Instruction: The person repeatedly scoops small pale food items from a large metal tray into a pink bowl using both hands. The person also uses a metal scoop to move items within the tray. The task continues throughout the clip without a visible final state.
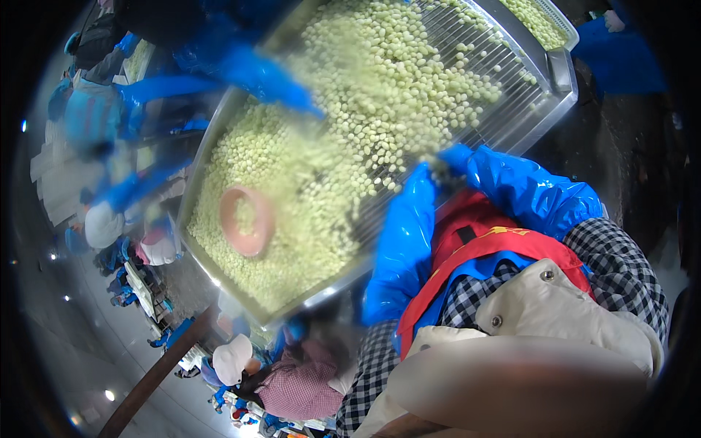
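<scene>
My left hand [430, 168] and my right hand [448, 164] are close together at the near edge of a metal tray [495, 117] with a slatted bottom. Blue plastic sleeves cover both forearms; the hands are small, blurred and partly hidden, so what they hold cannot be made out. Many small pale green oval pieces [383, 104], like peeled grapes or shelled beans, lie heaped in the tray. A pink plastic bowl [257, 235] rests on the heap at the left, with some pieces inside it.
A co-worker's blue-sleeved arm [268, 76] reaches over the tray from the upper left. A white basket [572, 35] of green pieces stands beyond the far edge. A person in a pink checked shirt [301, 383] is below the tray; more people and tables stretch along the left.
</scene>
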The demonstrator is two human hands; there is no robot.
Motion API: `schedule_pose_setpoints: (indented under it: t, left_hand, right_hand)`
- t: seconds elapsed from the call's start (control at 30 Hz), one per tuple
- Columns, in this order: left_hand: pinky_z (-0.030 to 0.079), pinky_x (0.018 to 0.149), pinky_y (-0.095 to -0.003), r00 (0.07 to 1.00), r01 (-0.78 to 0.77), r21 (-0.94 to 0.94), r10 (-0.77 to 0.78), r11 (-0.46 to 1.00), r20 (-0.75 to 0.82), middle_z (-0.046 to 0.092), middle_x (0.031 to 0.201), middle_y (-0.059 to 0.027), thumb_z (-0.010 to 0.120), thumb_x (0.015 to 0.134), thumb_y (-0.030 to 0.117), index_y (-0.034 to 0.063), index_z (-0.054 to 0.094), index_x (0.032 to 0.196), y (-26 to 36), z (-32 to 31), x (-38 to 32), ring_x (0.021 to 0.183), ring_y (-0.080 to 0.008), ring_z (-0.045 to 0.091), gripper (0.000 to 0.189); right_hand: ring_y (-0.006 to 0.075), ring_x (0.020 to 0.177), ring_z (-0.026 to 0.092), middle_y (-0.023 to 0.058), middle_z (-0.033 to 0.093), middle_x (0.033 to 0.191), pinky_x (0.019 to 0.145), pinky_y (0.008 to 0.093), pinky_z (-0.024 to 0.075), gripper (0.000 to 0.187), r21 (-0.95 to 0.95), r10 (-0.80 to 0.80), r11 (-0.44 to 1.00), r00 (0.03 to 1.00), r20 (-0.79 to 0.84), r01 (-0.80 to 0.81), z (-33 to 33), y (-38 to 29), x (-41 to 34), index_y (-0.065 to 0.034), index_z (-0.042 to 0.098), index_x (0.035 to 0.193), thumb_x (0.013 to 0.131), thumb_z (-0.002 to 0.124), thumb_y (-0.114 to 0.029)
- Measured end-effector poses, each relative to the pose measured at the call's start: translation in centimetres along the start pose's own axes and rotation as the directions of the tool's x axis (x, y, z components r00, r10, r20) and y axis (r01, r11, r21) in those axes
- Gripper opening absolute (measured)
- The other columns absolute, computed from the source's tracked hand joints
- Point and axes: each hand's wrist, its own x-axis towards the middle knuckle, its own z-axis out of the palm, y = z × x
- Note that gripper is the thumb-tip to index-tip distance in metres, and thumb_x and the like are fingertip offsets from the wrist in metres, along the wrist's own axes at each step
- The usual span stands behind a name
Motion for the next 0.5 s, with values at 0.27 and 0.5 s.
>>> schedule_pose_setpoints:
  t: [0.27,0.5]
  left_hand:
    - [0.040,0.100,-0.0487,0.932,-0.333,0.221,0.355,0.917,-0.068,0.046,0.137,-0.0143,0.052,0.093,0.027,0.0198,0.038,0.142,3.9,-1.4,-3.3,0.122,-0.0331,0.047,0.051]
    - [0.046,0.091,-0.0429,0.607,0.137,0.987,0.780,0.086,-0.152,0.060,0.119,-0.0166,0.052,0.092,0.032,0.0135,0.057,0.126,-2.7,-6.3,-10.3,0.106,-0.0313,0.060,0.038]
  right_hand:
    - [0.0219,0.087,0.062,0.0071,0.063,0.101,0.073,0.0381,0.0496,0.032,-0.838,-0.909,0.154,0.407,0.087,0.523,-0.4,-7.2,-3.8,-0.0118,0.060,0.109,0.081,0.063,-0.025]
    - [0.0321,0.140,0.021,0.0075,0.035,0.147,0.111,0.0638,0.0104,0.048,-0.857,-0.671,-0.395,0.533,0.516,0.332,-1.9,-10.9,-2.1,-0.0256,0.057,0.123,0.076,0.068,-0.028]
